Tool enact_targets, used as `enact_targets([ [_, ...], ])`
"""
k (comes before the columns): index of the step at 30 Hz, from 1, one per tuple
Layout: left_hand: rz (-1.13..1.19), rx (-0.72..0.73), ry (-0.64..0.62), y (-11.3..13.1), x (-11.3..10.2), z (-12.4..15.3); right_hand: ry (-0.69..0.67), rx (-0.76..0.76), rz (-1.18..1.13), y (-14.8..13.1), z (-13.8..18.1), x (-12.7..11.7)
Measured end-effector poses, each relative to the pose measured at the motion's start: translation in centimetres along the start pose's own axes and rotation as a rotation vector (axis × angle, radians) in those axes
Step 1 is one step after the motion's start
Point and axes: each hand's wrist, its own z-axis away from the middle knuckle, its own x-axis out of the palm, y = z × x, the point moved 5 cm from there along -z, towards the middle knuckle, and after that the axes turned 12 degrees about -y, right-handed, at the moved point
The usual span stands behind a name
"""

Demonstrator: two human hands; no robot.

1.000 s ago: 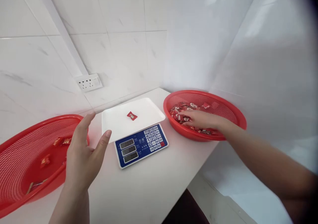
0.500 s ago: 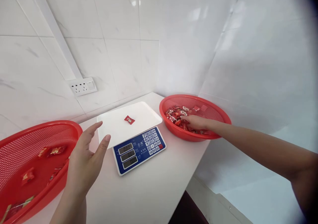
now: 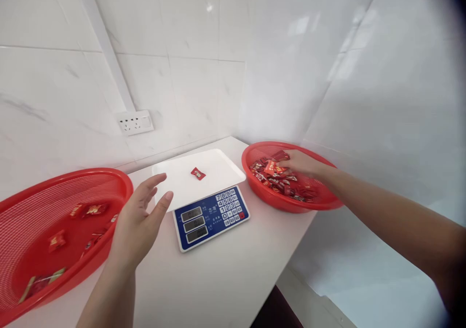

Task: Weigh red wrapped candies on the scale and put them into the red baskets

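My left hand (image 3: 140, 221) hovers with fingers and thumb apart, empty, beside the near left corner of a white weighing pan (image 3: 178, 187). On that pan lies a single red wrapped candy (image 3: 198, 173). The pan belongs to a digital scale (image 3: 214, 216) with a blue keypad and three small displays; their digits are too faint to read. My right hand (image 3: 300, 162) reaches into the right red basket (image 3: 280, 204), its fingers closed on red wrapped candies (image 3: 272, 168) above the pile. Part of the fingertips is hidden by the wrappers.
At the left stands another red mesh basket (image 3: 109, 172) with several wrapped candies scattered on its bottom. The scale and baskets rest on a white table (image 3: 204, 289) against tiled walls. A wall socket (image 3: 135, 123) sits behind the scale.
My right hand has risen from deep in the candy pile, and red candies now show at its fingers. My left hand stays open. The whole view has shifted slightly.
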Motion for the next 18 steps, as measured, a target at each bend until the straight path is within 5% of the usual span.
enact_targets([
  [4, 0.141, 0.077, -0.017, 0.0, 0.0, 0.1, 0.011, -0.072, -0.116, -3.4, -1.8, 2.2],
  [13, 0.304, 0.121, 0.057, 0.3, -2.4, 0.1, -0.405, -0.292, -0.083, -11.0, -5.9, 14.9],
  [18, 0.357, 0.115, 0.070, -0.1, -2.7, -0.1, -0.377, -0.314, -0.043, -11.7, -6.9, 15.9],
])
